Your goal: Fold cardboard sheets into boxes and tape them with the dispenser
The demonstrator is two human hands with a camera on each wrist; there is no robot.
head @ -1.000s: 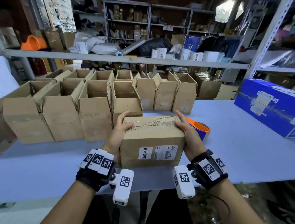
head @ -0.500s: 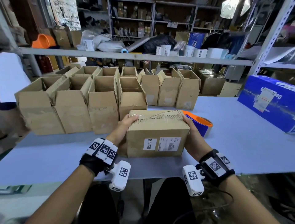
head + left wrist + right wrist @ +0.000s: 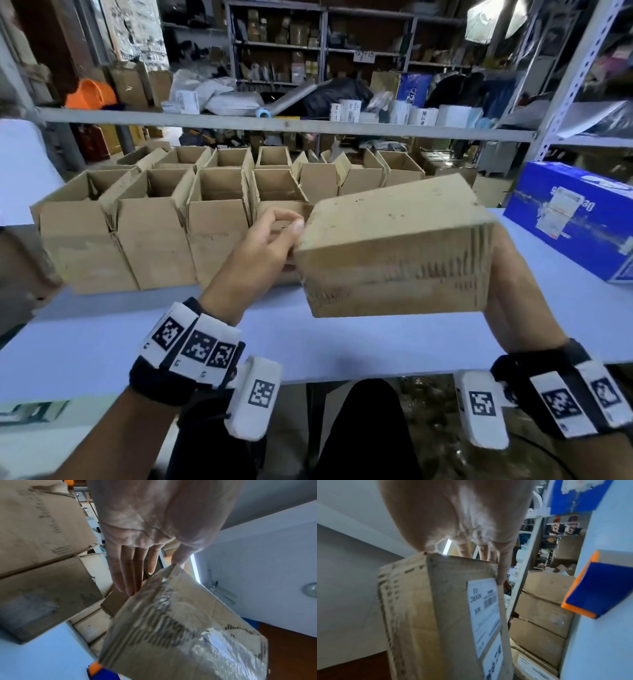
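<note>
taped box (image 3: 394, 246) lifted off bench (image 3: 102, 342) near front edge, long axis left-right, tilted, right hand (image 3: 513, 291) gripping right end, left hand (image 3: 253, 253) fingers straight touching left end, open boxes (image 3: 154, 240) behind

Your box (image 3: 394, 246) is matt, scuffed brown cardboard, its taped face (image 3: 214, 642) glossy and wrinkled under clear film, with a smooth paper label (image 3: 483, 614). The worktop (image 3: 102, 342) looks smooth, pale and matt.

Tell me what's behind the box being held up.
Behind the lifted box, rows of open cardboard boxes stand on the table. The tape dispenser shows only in the right wrist view; the box hides it from the head view.
</note>
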